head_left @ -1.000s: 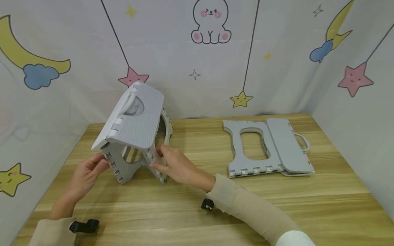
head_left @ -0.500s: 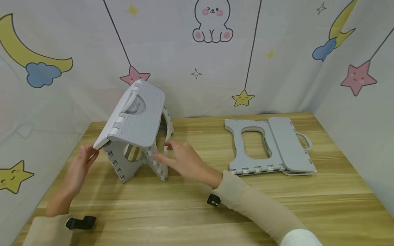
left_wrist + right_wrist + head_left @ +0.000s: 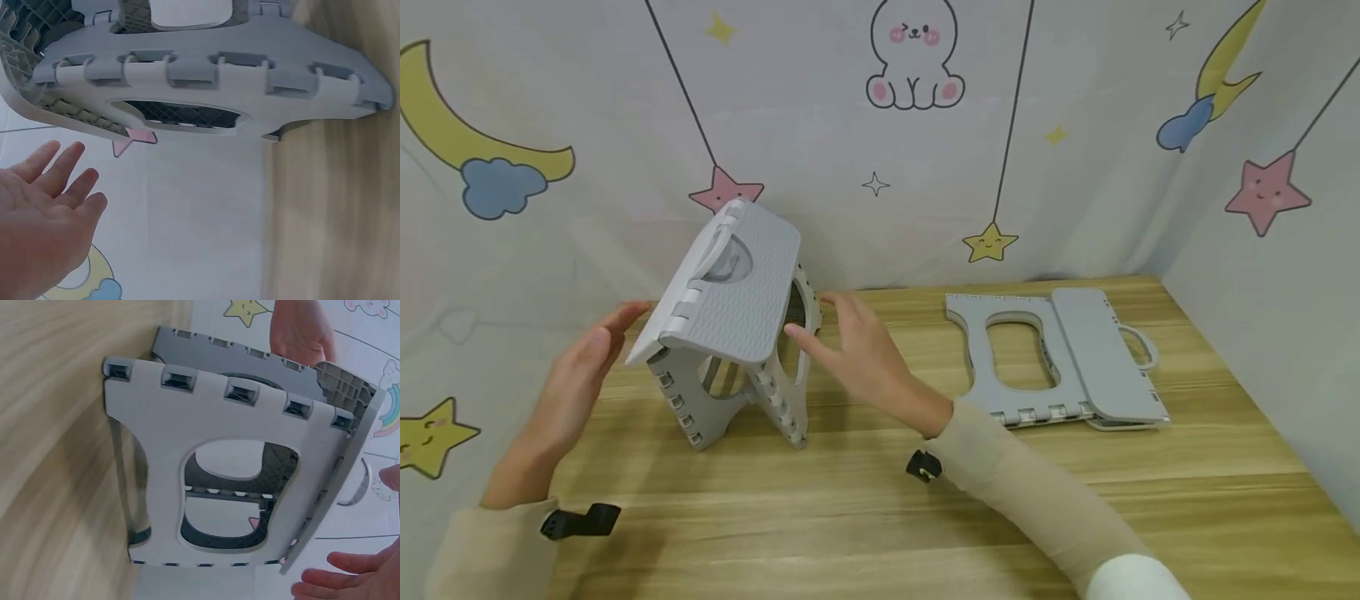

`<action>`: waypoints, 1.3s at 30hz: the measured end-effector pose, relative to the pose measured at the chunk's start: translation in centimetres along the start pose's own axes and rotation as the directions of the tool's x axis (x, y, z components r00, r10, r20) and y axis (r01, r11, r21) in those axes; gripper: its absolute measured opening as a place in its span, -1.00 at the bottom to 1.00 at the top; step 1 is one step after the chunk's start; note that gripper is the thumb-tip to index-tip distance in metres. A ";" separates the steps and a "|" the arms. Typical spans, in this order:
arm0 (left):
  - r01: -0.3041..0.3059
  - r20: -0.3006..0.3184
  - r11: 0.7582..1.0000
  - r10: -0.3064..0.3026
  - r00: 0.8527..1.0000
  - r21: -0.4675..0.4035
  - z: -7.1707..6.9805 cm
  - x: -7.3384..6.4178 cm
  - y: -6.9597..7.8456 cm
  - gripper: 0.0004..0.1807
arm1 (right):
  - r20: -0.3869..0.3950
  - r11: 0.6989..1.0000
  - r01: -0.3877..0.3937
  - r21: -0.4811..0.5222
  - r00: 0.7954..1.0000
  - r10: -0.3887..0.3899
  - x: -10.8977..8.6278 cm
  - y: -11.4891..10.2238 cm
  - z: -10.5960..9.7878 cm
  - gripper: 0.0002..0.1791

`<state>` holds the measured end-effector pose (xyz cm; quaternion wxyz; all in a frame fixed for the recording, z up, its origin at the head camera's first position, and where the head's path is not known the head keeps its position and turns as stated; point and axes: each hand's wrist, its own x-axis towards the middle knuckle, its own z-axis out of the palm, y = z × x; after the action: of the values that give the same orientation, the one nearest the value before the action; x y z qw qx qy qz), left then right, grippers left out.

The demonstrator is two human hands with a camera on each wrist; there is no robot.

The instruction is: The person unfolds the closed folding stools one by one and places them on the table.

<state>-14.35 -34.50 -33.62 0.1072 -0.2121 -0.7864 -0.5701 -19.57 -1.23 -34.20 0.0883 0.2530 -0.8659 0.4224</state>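
Note:
A grey-white folding step stool (image 3: pixel 741 304) stands partly unfolded on the table's left side, its two textured top panels peaked like a roof. Along the ridge runs a carry handle (image 3: pixel 715 254). My left hand (image 3: pixel 568 383), fingers extended, is beside the left panel; the left wrist view has that hand (image 3: pixel 44 219) apart from the stool's underside (image 3: pixel 187 81). On the other side, my right hand (image 3: pixel 872 358) spreads thumb and fingers near the right legs. In the right wrist view, the right hand (image 3: pixel 350 578) is beyond the panel's edge, holding nothing.
A second folding stool (image 3: pixel 1097 358) lies folded flat on the right of the wooden table (image 3: pixel 865 517), its handle (image 3: pixel 1142 346) pointing right. White curtains (image 3: pixel 820 100) printed with stars and moons close off the back and sides.
My right hand has let go of the legs and moved up and back. The left hand has left the stool's lower front, briefly touched the panel's edge, and shifted out left. The stool stays peaked.

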 end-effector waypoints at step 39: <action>0.042 0.311 0.963 -0.127 0.942 0.267 1.2 7.0 2.7 -0.42 | 0.207 0.967 -0.012 -0.254 0.976 0.066 8.8 -5.7 3.3 0.32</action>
<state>-19.26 -31.14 -28.82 -0.0222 -0.2532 -0.8688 -0.4250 -23.96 -9.92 -29.20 0.0178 0.2665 -0.9216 0.2816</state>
